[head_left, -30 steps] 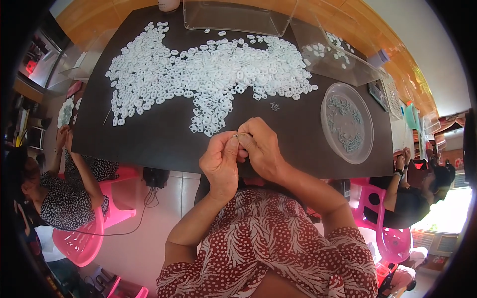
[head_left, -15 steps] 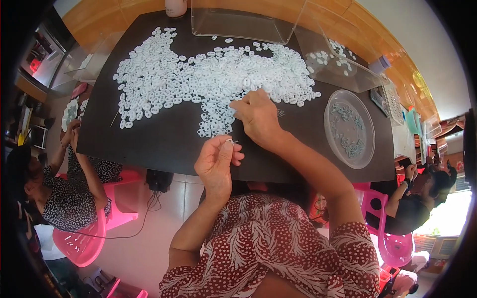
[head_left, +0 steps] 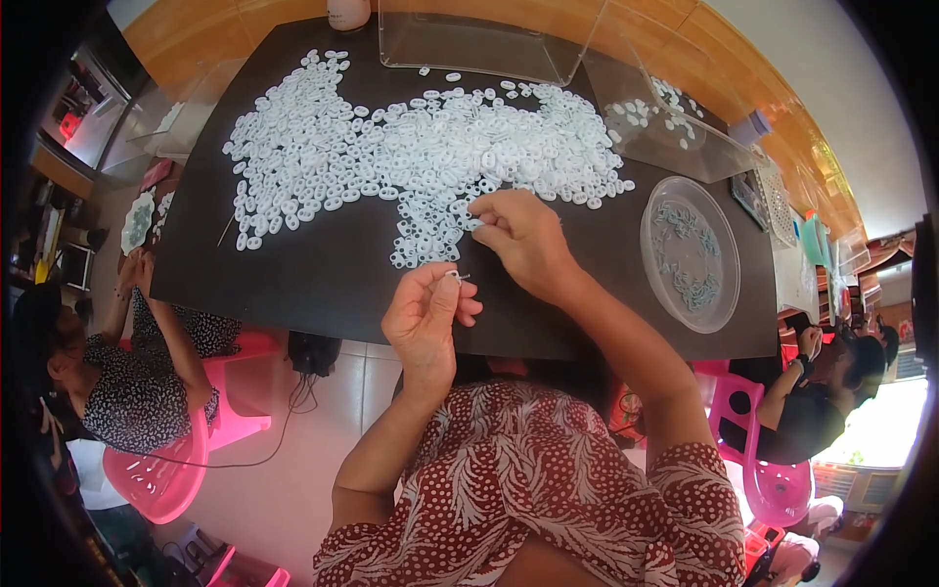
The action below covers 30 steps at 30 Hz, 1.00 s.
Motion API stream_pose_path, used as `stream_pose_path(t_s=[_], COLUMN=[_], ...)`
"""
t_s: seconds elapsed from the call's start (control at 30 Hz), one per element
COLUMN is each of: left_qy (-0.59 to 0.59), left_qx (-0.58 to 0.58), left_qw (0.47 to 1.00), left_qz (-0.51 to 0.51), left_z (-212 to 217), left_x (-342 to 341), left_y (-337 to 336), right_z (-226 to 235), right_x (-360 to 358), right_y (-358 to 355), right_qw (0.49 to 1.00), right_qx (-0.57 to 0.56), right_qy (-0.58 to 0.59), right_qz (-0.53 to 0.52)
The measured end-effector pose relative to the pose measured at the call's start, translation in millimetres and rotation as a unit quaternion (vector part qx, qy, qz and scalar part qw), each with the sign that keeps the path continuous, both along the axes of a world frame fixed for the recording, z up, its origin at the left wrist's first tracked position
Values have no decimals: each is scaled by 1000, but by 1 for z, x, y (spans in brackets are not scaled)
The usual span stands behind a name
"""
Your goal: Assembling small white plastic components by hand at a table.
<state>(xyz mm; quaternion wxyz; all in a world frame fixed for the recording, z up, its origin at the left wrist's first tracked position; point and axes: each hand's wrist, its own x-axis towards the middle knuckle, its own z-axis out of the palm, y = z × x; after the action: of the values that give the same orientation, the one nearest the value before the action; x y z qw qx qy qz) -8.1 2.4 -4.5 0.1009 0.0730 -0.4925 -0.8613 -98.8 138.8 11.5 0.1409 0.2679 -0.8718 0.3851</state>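
My left hand (head_left: 426, 311) is at the near side of the dark table, thumb and forefinger pinched on a small white plastic piece (head_left: 452, 274) with a thin greyish pin sticking out to the right. Beyond it, at the right edge of the small near cluster of white pieces (head_left: 426, 231), my right hand (head_left: 526, 240) is closed in a pinch. A pale bit, seemingly another white piece, shows at its fingertips. Behind both hands spreads a large heap of white oval pieces with holes (head_left: 460, 137).
On the right stands a round clear tub (head_left: 729, 293) with small grey-green pins inside. Clear plastic bins (head_left: 479, 59) line the far edge, one with loose white pieces. A thin stick (head_left: 226, 229) lies at left. Co-workers (head_left: 147, 391) sit on pink chairs at either side.
My right hand has drawn back a little from the heap, to the right and toward me, its fingers pinched. My left hand has stayed in place with its piece.
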Motion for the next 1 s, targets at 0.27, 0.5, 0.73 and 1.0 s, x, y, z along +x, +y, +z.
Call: stream_pose_path(t_s=[0.27, 0.5, 0.73, 1.0], left_qy=[9, 10, 4, -8], left_qx=[11, 13, 22, 24], left_qw=[1000, 1000, 999, 999], left_qz=[-26, -14, -24, -31], left_z=[7, 9, 8, 6], left_x=[0, -2, -1, -1], left_y=[3, 10, 15, 14], right_z=[22, 17, 14, 13], right_x=[22, 34, 41, 44], right_y=[18, 20, 16, 19], right_qw=[897, 876, 877, 891], right_qx=[-259, -267, -276, -285], right_qy=[-357, -401, -392, -354], right_qz=[31, 36, -10, -1])
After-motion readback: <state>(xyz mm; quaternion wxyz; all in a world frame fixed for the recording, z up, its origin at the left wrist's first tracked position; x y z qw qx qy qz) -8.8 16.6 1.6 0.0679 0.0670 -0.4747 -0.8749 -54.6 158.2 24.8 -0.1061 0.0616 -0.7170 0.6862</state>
